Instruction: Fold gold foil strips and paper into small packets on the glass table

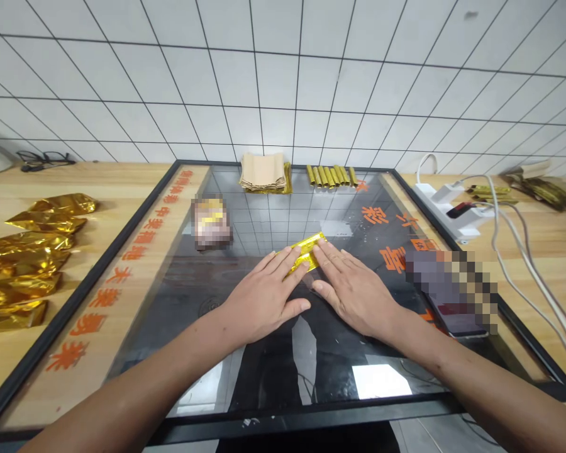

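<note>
A strip of shiny gold foil paper (306, 250) lies on the glass sheet, slanting up to the right, partly covered by my fingers. My left hand (268, 292) rests palm down with its outstretched fingers across the strip's left part. Over the right end, the fingertips of my right hand (351, 286) press flat on the foil. Both hands are open and grip nothing. Behind them stand a stack of brown and gold paper sheets (263, 171) and a row of several small gold paper rolls (331, 176).
The black-framed glass (259, 242) covers most of the table. Folded gold foil pieces (26, 242) lie at left, near glasses (44, 159). A blurred-out stack (211, 223) sits left of centre. At right are a phone (446, 292), a power strip (446, 211) with cables, and more gold paper (542, 185).
</note>
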`<act>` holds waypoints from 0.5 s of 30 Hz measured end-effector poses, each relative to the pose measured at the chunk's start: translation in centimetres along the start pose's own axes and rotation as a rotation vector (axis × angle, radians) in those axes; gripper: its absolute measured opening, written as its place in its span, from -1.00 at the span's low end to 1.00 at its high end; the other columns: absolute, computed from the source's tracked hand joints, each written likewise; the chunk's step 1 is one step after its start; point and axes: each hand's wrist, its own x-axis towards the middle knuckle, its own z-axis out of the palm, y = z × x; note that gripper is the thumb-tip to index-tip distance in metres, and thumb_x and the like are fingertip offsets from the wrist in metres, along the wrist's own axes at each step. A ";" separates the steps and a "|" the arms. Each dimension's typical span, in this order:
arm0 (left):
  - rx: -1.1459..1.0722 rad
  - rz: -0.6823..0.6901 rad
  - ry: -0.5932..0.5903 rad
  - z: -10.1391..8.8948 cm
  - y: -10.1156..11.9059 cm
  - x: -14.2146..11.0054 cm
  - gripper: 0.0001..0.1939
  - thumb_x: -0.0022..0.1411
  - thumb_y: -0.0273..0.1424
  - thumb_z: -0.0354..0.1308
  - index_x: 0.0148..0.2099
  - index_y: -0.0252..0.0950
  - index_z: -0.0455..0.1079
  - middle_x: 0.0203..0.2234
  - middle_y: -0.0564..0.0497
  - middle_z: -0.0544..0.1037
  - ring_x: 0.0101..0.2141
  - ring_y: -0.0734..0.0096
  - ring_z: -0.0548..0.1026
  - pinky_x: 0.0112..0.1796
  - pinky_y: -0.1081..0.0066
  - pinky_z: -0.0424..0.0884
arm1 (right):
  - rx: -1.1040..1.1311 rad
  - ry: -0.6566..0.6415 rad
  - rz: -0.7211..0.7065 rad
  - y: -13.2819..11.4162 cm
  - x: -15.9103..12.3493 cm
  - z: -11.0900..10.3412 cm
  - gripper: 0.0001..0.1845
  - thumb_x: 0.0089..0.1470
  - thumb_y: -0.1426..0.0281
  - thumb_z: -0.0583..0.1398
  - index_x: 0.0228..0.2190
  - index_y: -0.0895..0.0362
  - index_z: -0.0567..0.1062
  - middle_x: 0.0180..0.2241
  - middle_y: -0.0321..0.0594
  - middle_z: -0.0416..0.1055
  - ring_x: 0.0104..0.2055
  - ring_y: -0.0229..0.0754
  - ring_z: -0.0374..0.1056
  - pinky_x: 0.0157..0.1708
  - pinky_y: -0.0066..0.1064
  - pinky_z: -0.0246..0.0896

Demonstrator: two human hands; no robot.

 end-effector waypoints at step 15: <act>-0.037 -0.020 0.030 0.2 0.3 0.1 -0.23 0.57 0.07 -0.06 0.57 -0.30 0.08 0.57 -0.24 0.05 0.55 0.03 0.03 0.49 0.02 -0.02 | 0.214 -0.050 -0.065 -2.0 3.5 -0.3 -0.20 0.53 -0.01 -0.12 0.52 0.24 0.09 0.55 0.09 -0.04 0.61 0.01 -0.14 0.54 0.07 -0.09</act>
